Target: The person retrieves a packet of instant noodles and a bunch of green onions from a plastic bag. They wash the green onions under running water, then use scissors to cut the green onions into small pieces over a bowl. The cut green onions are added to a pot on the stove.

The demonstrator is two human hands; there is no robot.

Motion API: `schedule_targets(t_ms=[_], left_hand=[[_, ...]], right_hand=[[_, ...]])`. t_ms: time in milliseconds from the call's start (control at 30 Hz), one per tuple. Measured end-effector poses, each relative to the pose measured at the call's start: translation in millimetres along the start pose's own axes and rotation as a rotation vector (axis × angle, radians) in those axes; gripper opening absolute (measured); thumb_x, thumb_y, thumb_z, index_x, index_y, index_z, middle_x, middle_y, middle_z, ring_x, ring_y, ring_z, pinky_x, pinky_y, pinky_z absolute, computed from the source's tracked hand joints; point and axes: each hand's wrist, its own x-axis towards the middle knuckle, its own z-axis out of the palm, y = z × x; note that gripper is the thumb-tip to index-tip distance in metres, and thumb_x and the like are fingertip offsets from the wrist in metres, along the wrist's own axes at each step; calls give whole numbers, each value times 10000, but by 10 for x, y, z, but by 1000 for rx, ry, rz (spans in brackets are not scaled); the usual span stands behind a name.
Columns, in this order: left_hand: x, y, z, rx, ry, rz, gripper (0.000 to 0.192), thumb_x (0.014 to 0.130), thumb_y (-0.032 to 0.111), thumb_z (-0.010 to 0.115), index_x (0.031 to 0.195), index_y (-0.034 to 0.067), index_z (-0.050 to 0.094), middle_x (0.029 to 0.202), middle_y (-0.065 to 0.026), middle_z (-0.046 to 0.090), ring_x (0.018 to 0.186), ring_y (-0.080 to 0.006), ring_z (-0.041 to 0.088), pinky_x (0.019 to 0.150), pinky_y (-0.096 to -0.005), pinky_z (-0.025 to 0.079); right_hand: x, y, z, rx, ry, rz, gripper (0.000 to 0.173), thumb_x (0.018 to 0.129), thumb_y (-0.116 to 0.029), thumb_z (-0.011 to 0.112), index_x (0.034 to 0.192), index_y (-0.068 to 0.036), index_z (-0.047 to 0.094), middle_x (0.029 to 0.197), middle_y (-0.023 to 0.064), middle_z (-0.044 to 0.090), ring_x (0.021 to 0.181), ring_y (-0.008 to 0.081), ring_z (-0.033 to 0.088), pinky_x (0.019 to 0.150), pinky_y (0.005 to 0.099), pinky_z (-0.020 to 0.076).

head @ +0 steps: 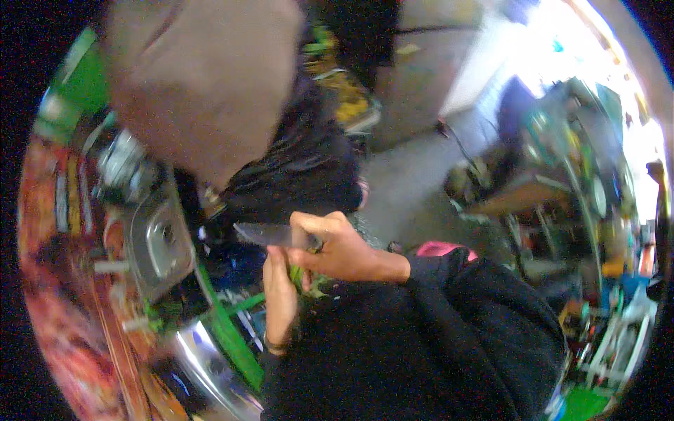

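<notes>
My right hand (339, 250) grips a kitchen knife (263, 234) by its handle, the blade level and pointing left. Just below it is my left hand (280, 294), its thumb raised close under the blade. A green leafy vegetable (296, 274) sits in the left hand, partly covered by the fingers and the right hand. Its pale green leaf ends (317, 289) stick out beneath the right hand. Blur hides whether the blade touches the vegetable.
Close ahead stands another person in a brown top (210, 79) and dark trousers (300, 158). At left are a grey basin (181, 252), a shiny metal bowl (202, 350) and a green bar (231, 337). A container of yellow pieces (350, 102) lies beyond.
</notes>
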Motion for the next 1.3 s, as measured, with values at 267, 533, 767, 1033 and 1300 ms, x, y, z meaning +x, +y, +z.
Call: schedule_targets(t_ms=[267, 533, 767, 1033, 1300], left_hand=[[1056, 489, 2472, 398, -372, 551, 382, 939, 266, 430, 691, -13, 513, 567, -127, 488, 489, -235, 467, 469, -353, 344], [1158, 1106, 4313, 505, -714, 860, 365, 927, 255, 444, 693, -15, 519, 609, -222, 474, 539, -395, 460, 490, -415, 336], [1240, 1393, 5322, 396, -923, 800, 404, 943, 253, 442, 639, -12, 437, 536, -109, 339, 484, -139, 316, 457, -351, 271], [1511, 1950, 6299, 266, -1073, 801, 417, 966, 284, 426, 637, 27, 412, 592, 38, 368, 575, -60, 314, 483, -266, 264], [1716, 1922, 7389, 216, -1178, 696, 432, 979, 308, 388, 728, 4, 564, 620, 14, 487, 569, -61, 421, 506, -235, 338]], right_hand=[[-956, 96, -2088, -345, 791, 27, 249, 810, -152, 643, 687, -12, 477, 625, 91, 501, 573, 177, 469, 551, 323, 406], [-2558, -419, -3374, -395, 1597, 126, 232, 880, -281, 582, 875, -50, 598, 637, -12, 486, 580, 62, 448, 515, 227, 360], [-3381, -296, -3588, -261, 1704, -28, 434, 904, -460, 499, 1054, -55, 540, 539, -77, 380, 463, 18, 331, 421, 189, 235], [-3893, -350, -4730, -820, 2059, 458, 287, 792, -281, 676, 967, -68, 595, 633, 52, 608, 522, 168, 556, 486, 312, 415], [-4983, -810, -7154, -1402, 2015, 734, 155, 780, -191, 614, 794, -42, 575, 758, 195, 632, 726, 393, 609, 637, 483, 478]])
